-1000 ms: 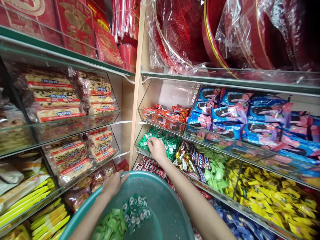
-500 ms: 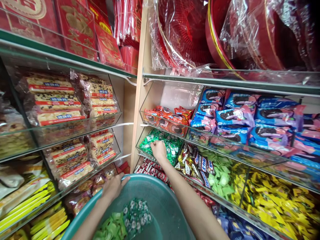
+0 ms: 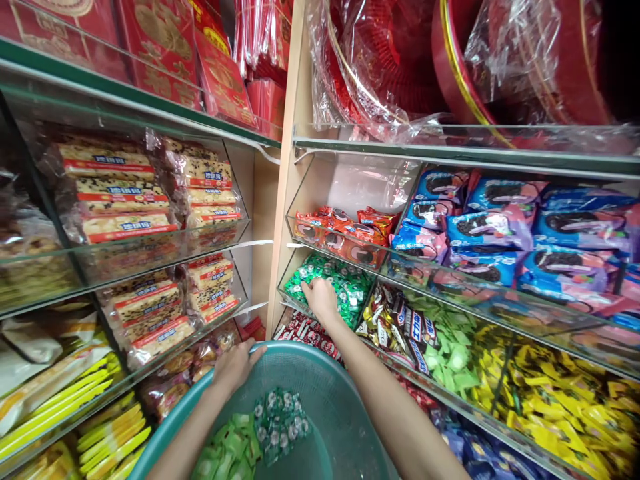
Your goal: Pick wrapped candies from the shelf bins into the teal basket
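Green sweets (image 3: 353, 280) lie just beyond the basin (image 3: 345, 427), and the right hand (image 3: 321, 299) is at them with its fingers curled in; I cannot tell whether they pinch a sweet. Left of the basin's middle, the left hand (image 3: 234, 367) grips the far rim, fingers hooked over it.

Some gathering looks done: the basin already holds two small heaps side by side, one of pale packets (image 3: 230, 447), the other of shiny green pieces (image 3: 283, 423). Much of its floor is bare, and plenty of sweets remain in the bin beyond, so the work seems partway through.

The basin is smooth teal plastic, round, with a finely perforated wall. Its pale packets are flat and crinkled; the green pieces are clear-wrapped and glossy. Right of the basin are slim brown bars (image 3: 420, 327), then limp yellow packets (image 3: 565, 400) in a loose pile. Above these, farther from the basin, sit plump blue packs (image 3: 490, 227). Left of the basin, blocky, grainy bars (image 3: 125, 193) are stacked in clear film. High above it, stiff red envelopes (image 3: 165, 40) stand behind glass.
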Action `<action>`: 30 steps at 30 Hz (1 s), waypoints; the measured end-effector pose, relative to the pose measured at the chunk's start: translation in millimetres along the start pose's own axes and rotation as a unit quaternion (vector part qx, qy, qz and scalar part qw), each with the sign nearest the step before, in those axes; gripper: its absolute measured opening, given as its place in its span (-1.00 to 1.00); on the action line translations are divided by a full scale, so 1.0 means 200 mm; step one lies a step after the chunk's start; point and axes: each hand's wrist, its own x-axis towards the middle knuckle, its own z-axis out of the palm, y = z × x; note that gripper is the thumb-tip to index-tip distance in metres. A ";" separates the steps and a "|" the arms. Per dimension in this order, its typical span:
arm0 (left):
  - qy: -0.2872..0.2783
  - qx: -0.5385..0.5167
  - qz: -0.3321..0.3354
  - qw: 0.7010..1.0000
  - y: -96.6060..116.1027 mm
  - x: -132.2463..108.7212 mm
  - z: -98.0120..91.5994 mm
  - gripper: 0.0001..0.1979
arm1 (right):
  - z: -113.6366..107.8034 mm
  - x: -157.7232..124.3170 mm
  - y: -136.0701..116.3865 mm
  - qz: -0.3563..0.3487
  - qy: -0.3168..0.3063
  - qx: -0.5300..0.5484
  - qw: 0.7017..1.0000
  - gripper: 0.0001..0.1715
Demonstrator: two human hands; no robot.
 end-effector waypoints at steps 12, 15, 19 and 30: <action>0.004 -0.001 -0.004 1.000 -0.01 0.00 0.01 -0.49 | 0.02 -0.01 0.01 -0.051 0.004 0.016 0.999 -0.71; 0.003 0.005 -0.003 1.000 0.00 0.00 0.00 -0.48 | 0.00 -0.01 0.01 -0.070 0.022 0.065 0.995 -0.69; 0.007 0.012 -0.004 1.000 0.02 -0.01 -0.01 -0.48 | -0.03 -0.12 0.02 -0.176 0.099 0.177 0.963 -0.66; 0.000 0.044 0.000 0.999 0.07 -0.02 0.01 -0.47 | 0.28 -0.56 0.15 -0.303 -0.234 0.212 0.899 -0.79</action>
